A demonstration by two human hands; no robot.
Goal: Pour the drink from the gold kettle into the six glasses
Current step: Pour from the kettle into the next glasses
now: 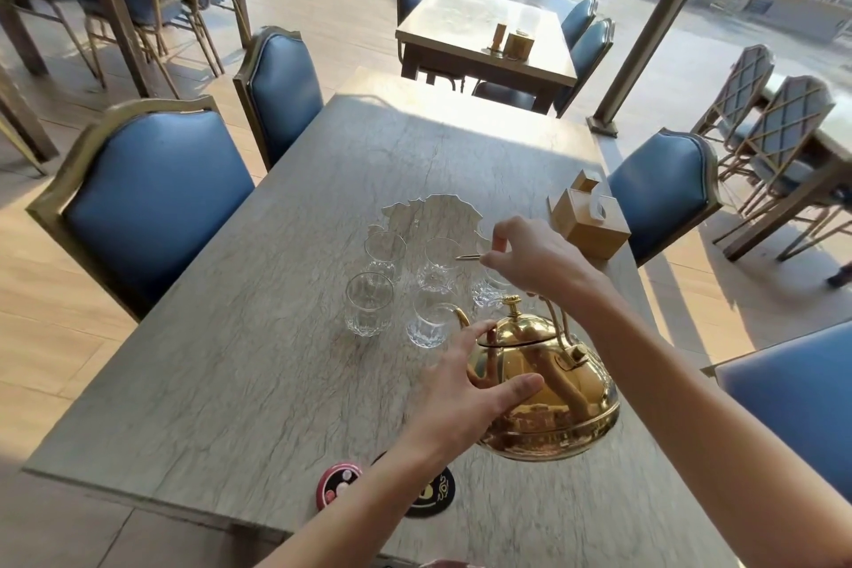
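The gold kettle (pixel 548 397) hangs just above the grey table (pixel 239 383), tilted with its spout (pixel 461 317) toward the glasses. My right hand (pixel 535 258) grips the kettle's handle from above. My left hand (pixel 465 387) rests against the kettle's left side, fingers spread, steadying it. Several clear glasses stand in two rows in front of the kettle; the front left glass (pixel 369 304) and the glass nearest the spout (pixel 431 318) look empty. The right-hand glasses are partly hidden behind my right hand and the lid knob (pixel 511 302).
A wooden napkin box (pixel 588 221) stands at the table's right edge. Two round coasters (pixel 336 484) lie near the front edge. Blue padded chairs (pixel 152 198) flank the table on both sides. Another table (pixel 479 32) with wooden holders stands beyond.
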